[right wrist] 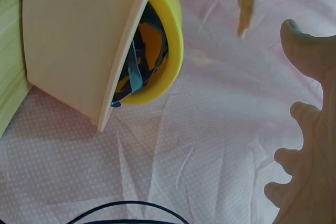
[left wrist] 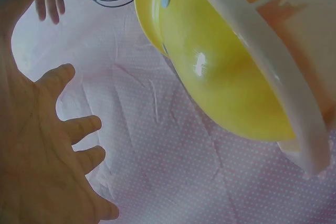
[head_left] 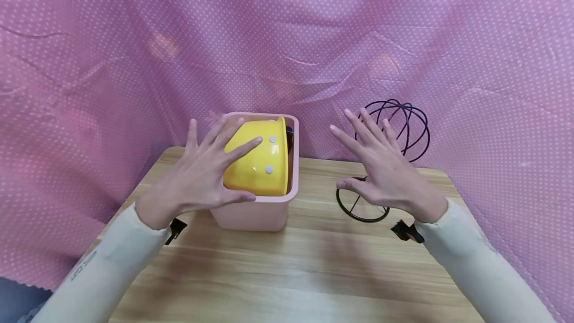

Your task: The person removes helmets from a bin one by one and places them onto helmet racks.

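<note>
A yellow hard hat lies tipped on its side in a pink bin, its brim toward the right. Dark straps show inside the hat in the right wrist view. My left hand is spread above the bin's left side, overlapping the hat in the head view and holding nothing. To the right, my right hand is also spread, with nothing in it. Behind it stands a black wire rack with a domed top and a round base ring; the hand hides its middle part.
The bin and the rack stand on a wood-grain table. A pink dotted cloth hangs behind the table and along both sides. Dark straps with small pieces sit at the wrists below the white sleeves.
</note>
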Demonstrator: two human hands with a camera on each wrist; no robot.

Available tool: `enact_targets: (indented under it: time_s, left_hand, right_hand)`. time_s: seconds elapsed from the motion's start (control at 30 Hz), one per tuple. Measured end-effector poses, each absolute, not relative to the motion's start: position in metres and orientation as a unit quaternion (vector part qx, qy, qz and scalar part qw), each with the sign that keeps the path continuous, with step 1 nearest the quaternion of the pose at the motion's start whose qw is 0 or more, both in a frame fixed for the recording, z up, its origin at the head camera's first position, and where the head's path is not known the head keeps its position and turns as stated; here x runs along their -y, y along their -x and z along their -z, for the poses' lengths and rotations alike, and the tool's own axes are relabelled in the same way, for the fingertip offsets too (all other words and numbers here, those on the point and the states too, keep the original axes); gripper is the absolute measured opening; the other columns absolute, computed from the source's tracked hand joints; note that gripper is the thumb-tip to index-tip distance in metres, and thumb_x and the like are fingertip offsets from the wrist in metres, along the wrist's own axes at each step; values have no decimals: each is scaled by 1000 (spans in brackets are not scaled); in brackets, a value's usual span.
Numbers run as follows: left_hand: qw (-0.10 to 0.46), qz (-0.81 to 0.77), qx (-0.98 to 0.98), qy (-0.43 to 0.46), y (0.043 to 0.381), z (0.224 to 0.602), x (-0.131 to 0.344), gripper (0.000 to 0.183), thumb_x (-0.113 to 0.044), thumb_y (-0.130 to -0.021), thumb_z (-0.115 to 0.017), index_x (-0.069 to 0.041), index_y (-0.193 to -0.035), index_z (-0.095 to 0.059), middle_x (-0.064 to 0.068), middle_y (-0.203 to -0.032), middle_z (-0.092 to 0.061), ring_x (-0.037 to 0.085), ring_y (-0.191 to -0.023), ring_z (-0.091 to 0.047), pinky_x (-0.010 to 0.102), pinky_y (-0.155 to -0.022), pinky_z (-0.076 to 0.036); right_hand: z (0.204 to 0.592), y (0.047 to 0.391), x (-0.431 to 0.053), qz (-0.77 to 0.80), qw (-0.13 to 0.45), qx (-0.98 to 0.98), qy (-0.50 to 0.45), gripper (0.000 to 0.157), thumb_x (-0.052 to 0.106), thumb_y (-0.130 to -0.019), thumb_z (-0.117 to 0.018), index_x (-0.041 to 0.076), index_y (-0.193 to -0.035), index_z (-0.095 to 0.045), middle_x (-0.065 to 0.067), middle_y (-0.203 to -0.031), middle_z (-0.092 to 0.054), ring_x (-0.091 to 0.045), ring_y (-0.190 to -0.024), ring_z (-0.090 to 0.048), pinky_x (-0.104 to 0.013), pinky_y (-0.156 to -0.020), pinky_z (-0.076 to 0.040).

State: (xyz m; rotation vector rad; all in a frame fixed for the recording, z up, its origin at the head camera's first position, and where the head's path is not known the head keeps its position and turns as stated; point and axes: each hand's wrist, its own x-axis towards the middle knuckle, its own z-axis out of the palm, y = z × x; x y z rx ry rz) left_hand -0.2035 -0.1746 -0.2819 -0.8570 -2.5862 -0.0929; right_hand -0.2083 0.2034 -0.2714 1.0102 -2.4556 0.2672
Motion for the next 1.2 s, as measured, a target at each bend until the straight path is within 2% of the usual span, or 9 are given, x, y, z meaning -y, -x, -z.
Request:
enact_targets:
  time_s: [0.2,0.3,0.43,0.53,0.87,1.2]
  left_hand:
    - [198,46,933,298,215,286,185,102,-79,-74,-69,-42,-159,-27,6,-174,-6,39,-160,-8,83,-114,2]
    - [193,50,936,288,211,288,187,103,-78,-73,-70,-41,-160,-27,4,-174,-3,37,-161,-6,84,-114,2]
    - [188,58,940,280,207,291,189,103,-77,-74,-70,-41,-160,-26,1,-174,-1,36,-161,-5,84,-113,1]
    - [188,57,940,277,203,293,190,103,-77,-75,-69,-42,-160,-25,2,-174,-2,37,-160,-6,85,-113,0]
    - [184,62,945,263,196,298,195,102,-78,-76,-67,-40,-161,-24,4,-174,-8,39,-160,-6,86,-112,0]
    - [155,97,953,243,193,307,204,102,-78,-76,-68,-42,-160,-23,-5,-174,-2,37,-160,-5,85,-112,3]
  right_hand:
    - [269,216,-190,-99,213,906,-352,97,59,-85,-70,30,-163,-20,-4,-174,-3,-33,-161,2,-70,-124,0]
    - [269,217,-188,-109,201,906,-357,98,55,-85,-73,31,-163,-19,-4,-174,-6,-34,-161,-4,-67,-126,-4]
    - [272,219,-185,-133,177,900,-374,98,52,-86,-74,31,-164,-18,-7,-173,-10,-36,-160,-12,-65,-126,-12]
    - [276,222,-184,-147,166,896,-384,98,49,-87,-75,30,-164,-17,-7,-173,-8,-37,-159,-13,-65,-126,-15]
    - [286,231,-176,-162,144,895,-390,95,49,-90,-73,28,-164,-17,-7,-173,-6,-37,-159,-13,-60,-128,-14]
    - [293,238,-164,-175,129,897,-386,96,48,-90,-73,28,-164,-15,-4,-173,-6,-34,-159,-15,-60,-125,-23]
